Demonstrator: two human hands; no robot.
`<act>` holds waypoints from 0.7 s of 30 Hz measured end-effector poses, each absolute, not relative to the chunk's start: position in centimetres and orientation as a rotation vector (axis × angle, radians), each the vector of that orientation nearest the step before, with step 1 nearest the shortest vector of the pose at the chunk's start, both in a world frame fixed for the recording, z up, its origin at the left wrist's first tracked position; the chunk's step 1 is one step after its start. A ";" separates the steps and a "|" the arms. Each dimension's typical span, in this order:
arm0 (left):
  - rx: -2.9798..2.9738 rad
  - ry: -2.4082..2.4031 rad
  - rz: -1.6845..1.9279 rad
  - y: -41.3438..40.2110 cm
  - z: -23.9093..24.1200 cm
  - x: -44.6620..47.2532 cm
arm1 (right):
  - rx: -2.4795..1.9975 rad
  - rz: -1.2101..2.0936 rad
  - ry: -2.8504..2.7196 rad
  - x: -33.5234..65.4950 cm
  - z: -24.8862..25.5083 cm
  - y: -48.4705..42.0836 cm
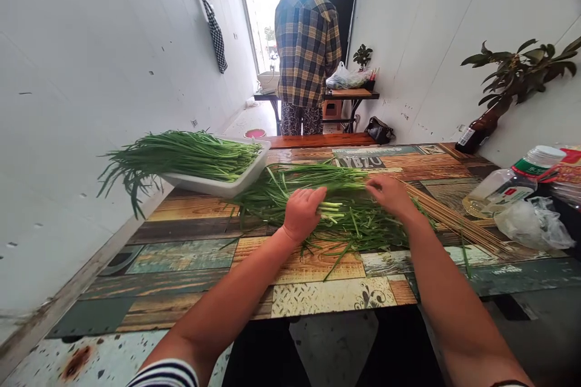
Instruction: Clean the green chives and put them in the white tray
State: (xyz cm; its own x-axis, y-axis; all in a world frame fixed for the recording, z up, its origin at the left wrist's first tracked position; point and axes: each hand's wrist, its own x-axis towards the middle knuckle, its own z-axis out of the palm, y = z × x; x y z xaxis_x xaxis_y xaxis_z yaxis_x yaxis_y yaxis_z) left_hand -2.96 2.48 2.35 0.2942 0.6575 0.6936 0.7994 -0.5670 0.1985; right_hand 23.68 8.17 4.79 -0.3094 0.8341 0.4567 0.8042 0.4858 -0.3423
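Note:
A loose pile of green chives (345, 217) lies across the middle of the patterned table (190, 254). My left hand (303, 210) rests on the pale stalk ends of the pile, fingers curled round a bunch of them. My right hand (389, 193) sits on the far right part of the pile, fingers bent down onto the stalks. A bundle of thin bamboo skewers (458, 221) lies just right of my right hand.
A white tray (218, 184) heaped with chives stands at the back left. At the right are a clear plastic bottle (508, 184), a crumpled plastic bag (533, 224) and a bottle holding a leafy branch (512, 81). A person in a plaid shirt (307, 42) stands beyond the table.

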 end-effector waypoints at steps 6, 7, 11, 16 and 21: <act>-2.377 -1.271 -1.233 1.5 3.5 -2.1 | -1.083 0.237 -1.991 20.6 8.5 3.8; -2.390 -1.256 -1.243 1.4 3.6 -1.9 | -1.043 0.270 -2.012 19.9 8.7 3.4; -2.574 -1.219 -1.152 1.1 3.4 -1.4 | -0.882 0.368 -2.108 17.9 8.2 2.6; -2.595 -1.239 -1.100 1.2 3.1 -1.3 | -0.828 0.400 -2.234 18.2 6.6 3.5; -2.562 -1.243 -1.002 1.2 3.1 -1.6 | -1.024 0.233 -2.303 21.5 5.4 5.4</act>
